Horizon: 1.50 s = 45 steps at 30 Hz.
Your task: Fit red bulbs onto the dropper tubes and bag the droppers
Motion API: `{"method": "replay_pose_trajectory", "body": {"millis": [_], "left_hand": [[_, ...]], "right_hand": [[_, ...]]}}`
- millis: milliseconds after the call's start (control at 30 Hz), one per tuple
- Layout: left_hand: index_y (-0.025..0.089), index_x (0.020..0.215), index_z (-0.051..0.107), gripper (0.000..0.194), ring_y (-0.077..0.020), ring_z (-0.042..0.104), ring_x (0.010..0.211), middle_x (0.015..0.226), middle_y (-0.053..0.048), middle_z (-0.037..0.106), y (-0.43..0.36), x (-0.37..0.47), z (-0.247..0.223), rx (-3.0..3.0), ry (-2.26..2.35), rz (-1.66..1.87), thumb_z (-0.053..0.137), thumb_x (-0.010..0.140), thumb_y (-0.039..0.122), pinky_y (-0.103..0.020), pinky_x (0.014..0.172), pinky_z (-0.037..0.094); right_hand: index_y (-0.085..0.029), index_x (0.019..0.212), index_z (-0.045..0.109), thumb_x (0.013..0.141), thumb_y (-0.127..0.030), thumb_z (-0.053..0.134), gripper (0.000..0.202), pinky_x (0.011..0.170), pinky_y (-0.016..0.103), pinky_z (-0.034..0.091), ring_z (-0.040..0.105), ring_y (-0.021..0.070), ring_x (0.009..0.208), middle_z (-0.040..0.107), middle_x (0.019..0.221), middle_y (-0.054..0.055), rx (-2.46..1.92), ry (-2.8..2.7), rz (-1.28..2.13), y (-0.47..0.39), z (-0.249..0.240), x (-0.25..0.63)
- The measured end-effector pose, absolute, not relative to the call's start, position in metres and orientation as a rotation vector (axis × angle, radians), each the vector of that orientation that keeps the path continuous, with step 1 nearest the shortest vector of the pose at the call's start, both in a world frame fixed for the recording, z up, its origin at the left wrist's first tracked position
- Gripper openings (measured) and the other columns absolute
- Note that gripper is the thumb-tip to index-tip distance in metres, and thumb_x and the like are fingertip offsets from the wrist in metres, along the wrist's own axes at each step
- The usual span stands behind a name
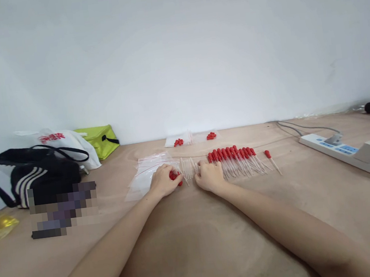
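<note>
My left hand (164,181) rests low over the table, its fingers closed around red rubber bulbs (175,176). How many it grips is hidden. Between my hands lies a row of thin clear dropper tubes (187,167) without bulbs. My right hand (210,176) is curled at the right end of that row, and its fingertips are partly hidden; what they hold cannot be made out. Just right of it, several droppers with red bulbs (232,151) lie side by side, bulbs pointing away from me. A single dropper (273,162) lies apart farther right.
Flat clear zip bags (144,175) lie beside my left hand. Two bags (187,138) with red bulbs lie at the back. Left stand a black bag (46,178), a white plastic bag (88,152) and a lime-green bag (99,142). A power strip (352,154) with cables lies right.
</note>
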<state>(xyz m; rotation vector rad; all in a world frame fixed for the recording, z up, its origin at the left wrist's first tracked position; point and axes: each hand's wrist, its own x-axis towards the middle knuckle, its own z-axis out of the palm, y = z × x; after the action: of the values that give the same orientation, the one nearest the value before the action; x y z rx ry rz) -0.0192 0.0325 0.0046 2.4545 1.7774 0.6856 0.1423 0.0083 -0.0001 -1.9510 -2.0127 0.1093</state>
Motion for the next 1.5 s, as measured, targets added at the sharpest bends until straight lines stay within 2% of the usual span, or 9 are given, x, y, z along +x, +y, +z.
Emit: {"method": "replay_pose_trajectory", "body": {"millis": [300, 400, 533, 800, 900, 1000, 1100, 1267, 1500], "left_hand": [[0.019, 0.062, 0.058, 0.015, -0.0188, 0.053, 0.081, 0.079, -0.002, 0.058, 0.033, -0.023, 0.01, 2.386, 1.834, 0.665, 0.054, 0.069, 0.031, -0.028, 0.069, 0.039], [0.019, 0.06, 0.056, 0.022, -0.0194, 0.051, 0.083, 0.081, -0.002, 0.057, 0.03, -0.023, 0.013, 2.499, 1.763, 0.709, 0.058, 0.066, 0.04, -0.03, 0.072, 0.038], [0.019, 0.055, 0.055, 0.034, -0.0215, 0.05, 0.087, 0.087, -0.002, 0.055, 0.025, -0.021, 0.016, 2.684, 1.643, 0.648, 0.065, 0.055, 0.051, -0.034, 0.076, 0.036], [0.018, 0.049, 0.059, 0.017, -0.0241, 0.05, 0.089, 0.083, -0.005, 0.059, 0.019, -0.015, 0.033, 2.684, 1.839, 0.578, 0.059, 0.064, 0.026, -0.036, 0.078, 0.037], [0.017, 0.053, 0.059, 0.015, -0.0219, 0.052, 0.081, 0.076, -0.005, 0.059, 0.009, -0.01, 0.043, 2.673, 1.768, 0.714, 0.057, 0.066, 0.025, -0.033, 0.073, 0.04], [0.018, 0.062, 0.058, 0.013, -0.0152, 0.052, 0.065, 0.065, -0.002, 0.056, -0.01, -0.005, 0.038, 2.693, 1.427, 0.798, 0.051, 0.072, 0.023, -0.027, 0.064, 0.041], [0.017, 0.067, 0.057, 0.011, -0.0147, 0.053, 0.067, 0.07, -0.003, 0.057, -0.027, -0.002, 0.019, 2.725, 1.097, 0.746, 0.049, 0.074, 0.021, -0.026, 0.064, 0.042], [0.017, 0.085, 0.062, 0.015, -0.0156, 0.056, 0.077, 0.084, -0.005, 0.06, -0.03, 0.002, -0.006, 2.612, 1.052, 0.775, 0.05, 0.077, 0.022, -0.027, 0.071, 0.044], [0.017, 0.08, 0.057, 0.015, -0.0136, 0.056, 0.072, 0.076, -0.002, 0.06, -0.027, 0.006, -0.005, 2.515, 1.065, 0.879, 0.043, 0.083, 0.022, -0.025, 0.068, 0.043]], "right_hand": [[-0.013, 0.097, 0.054, 0.069, -0.024, 0.046, 0.031, 0.078, 0.038, 0.026, 0.057, 0.0254, 0.087, 0.064, 0.089, 0.013, -1.978, -2.123, 0.209, -0.007, 0.013, 0.148], [-0.014, 0.098, 0.054, 0.068, -0.025, 0.049, 0.032, 0.078, 0.039, 0.027, 0.057, 0.0258, 0.086, 0.064, 0.089, 0.013, -1.957, -2.185, 0.261, -0.017, 0.017, 0.157], [-0.015, 0.104, 0.05, 0.073, -0.029, 0.048, 0.034, 0.078, 0.039, 0.027, 0.057, 0.0252, 0.088, 0.064, 0.088, 0.011, -1.923, -2.171, 0.249, -0.023, 0.015, 0.164], [-0.011, 0.098, 0.052, 0.078, -0.017, 0.041, 0.023, 0.073, 0.037, 0.027, 0.056, 0.0243, 0.085, 0.06, 0.093, 0.015, -1.967, -2.224, 0.115, -0.025, 0.007, 0.159], [-0.013, 0.1, 0.054, 0.077, -0.013, 0.041, 0.026, 0.071, 0.035, 0.028, 0.052, 0.0244, 0.088, 0.057, 0.097, 0.014, -1.858, -2.218, 0.016, -0.029, -0.001, 0.167], [-0.017, 0.105, 0.054, 0.077, -0.01, 0.041, 0.032, 0.069, 0.031, 0.028, 0.048, 0.0215, 0.087, 0.055, 0.094, 0.011, -1.663, -2.176, -0.112, -0.033, -0.011, 0.187], [-0.017, 0.103, 0.055, 0.079, -0.01, 0.039, 0.03, 0.07, 0.03, 0.028, 0.047, 0.0179, 0.082, 0.054, 0.089, 0.008, -1.447, -2.163, -0.165, -0.038, -0.02, 0.209], [-0.018, 0.099, 0.057, 0.082, -0.012, 0.038, 0.026, 0.069, 0.028, 0.027, 0.047, 0.0149, 0.078, 0.054, 0.085, 0.006, -1.268, -2.162, -0.163, -0.042, -0.026, 0.224], [-0.019, 0.094, 0.059, 0.084, -0.016, 0.036, 0.025, 0.069, 0.028, 0.023, 0.049, 0.0119, 0.067, 0.059, 0.076, 0.003, -1.193, -2.274, -0.081, -0.046, -0.021, 0.212]]}}
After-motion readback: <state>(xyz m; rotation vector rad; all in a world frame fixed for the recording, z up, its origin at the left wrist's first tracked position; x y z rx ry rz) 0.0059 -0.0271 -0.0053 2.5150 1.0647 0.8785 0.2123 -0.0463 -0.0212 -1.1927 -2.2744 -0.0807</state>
